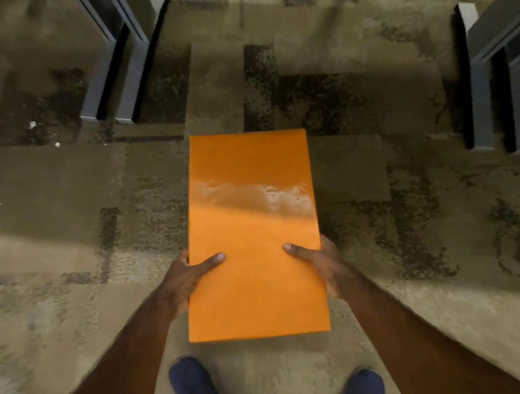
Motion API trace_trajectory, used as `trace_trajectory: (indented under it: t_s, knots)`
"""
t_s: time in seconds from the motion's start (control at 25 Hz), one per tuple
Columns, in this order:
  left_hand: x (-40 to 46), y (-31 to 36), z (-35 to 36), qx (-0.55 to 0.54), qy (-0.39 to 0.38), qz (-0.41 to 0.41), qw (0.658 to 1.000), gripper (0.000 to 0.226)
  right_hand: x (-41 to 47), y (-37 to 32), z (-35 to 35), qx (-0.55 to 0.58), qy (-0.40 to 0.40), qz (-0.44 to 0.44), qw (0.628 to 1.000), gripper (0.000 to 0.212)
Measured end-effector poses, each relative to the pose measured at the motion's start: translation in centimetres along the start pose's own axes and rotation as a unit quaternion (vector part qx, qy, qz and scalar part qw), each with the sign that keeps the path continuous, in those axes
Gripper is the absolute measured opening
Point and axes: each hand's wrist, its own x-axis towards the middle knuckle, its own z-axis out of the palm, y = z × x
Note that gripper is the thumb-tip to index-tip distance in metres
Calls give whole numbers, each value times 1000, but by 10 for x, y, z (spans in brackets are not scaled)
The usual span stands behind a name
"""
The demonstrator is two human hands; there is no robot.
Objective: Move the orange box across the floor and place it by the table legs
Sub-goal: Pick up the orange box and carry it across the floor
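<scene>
Carpet (74, 205): mottled tan and dark patches, fills the view beneath me. Table legs (110, 75): grey, upper left; a second grey pair (487, 97) at right. Orange box (254, 235): long, flat, glossy lid up, carried lengthwise in front of me above the carpet, between the two sets of legs and apart from both. My left hand (185, 277): clasped on its left edge, thumb on top. My right hand (324, 265): clasped on its right edge, thumb on top. My blue shoes (192, 381): below the box.
</scene>
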Motion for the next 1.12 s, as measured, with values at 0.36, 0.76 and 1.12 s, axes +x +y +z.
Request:
trace_trajectory:
  t_s: [0.36,0.76,1.12]
  knots:
    - [95,16,-86,11,-13,-4,1000,93,77,13,94,-3,36,24,999,49]
    - [176,13,-118,36,-9,19,999,90,154,21,130,-47,30,-29,998,42]
    - [180,7,-128,141,2,37,989,77,149,25,146,-154,104,-13,983,85]
